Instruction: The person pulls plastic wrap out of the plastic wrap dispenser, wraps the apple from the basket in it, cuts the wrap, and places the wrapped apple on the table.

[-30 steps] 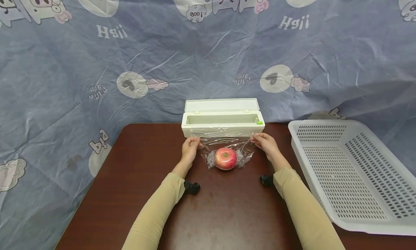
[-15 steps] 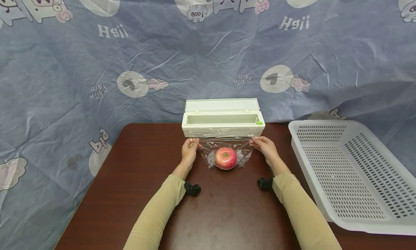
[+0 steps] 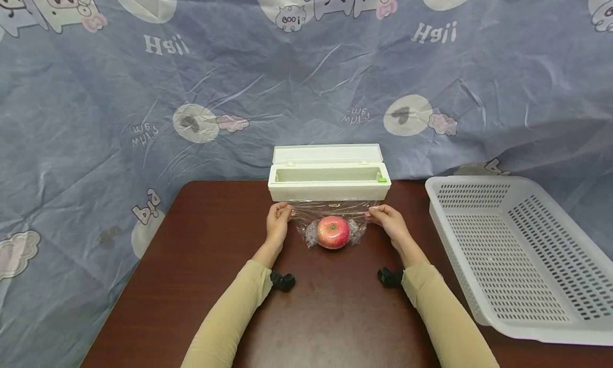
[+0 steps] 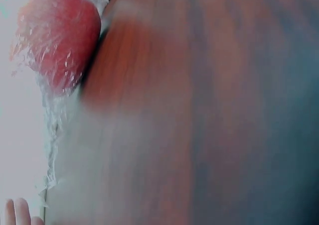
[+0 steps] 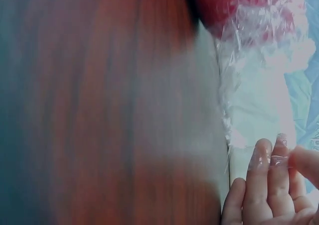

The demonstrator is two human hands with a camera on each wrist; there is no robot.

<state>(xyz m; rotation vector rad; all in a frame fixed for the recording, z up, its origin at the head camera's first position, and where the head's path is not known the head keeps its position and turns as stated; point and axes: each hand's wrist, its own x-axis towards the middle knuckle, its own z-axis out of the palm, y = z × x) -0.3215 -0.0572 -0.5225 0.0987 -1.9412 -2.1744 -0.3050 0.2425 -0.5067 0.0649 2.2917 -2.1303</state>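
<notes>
A red apple (image 3: 332,232) sits on the table, wrapped in clear cling film (image 3: 330,207) that bunches into crumpled tufts on both sides. My left hand (image 3: 278,222) pinches the film's left corner, and my right hand (image 3: 390,222) pinches its right corner. Between them the film stretches across, just behind the apple. In the right wrist view, a strip of film lies over the fingertips (image 5: 263,155) with the thumb close by. The left wrist view catches only some fingers (image 4: 21,212) at the lower left, beside the wrapped apple (image 4: 67,41).
A long white cling film box (image 3: 330,191) stands behind the hands with its lid (image 3: 328,154) raised and a green slider (image 3: 381,180) at its right end. To the right lies a white perforated basket (image 3: 507,261). A patterned blue cloth (image 3: 287,81) hangs behind the brown table (image 3: 335,325).
Both hands have drawn slightly toward the person, bringing the film's far edge from over the box front down nearer the apple. The apple stays in place.
</notes>
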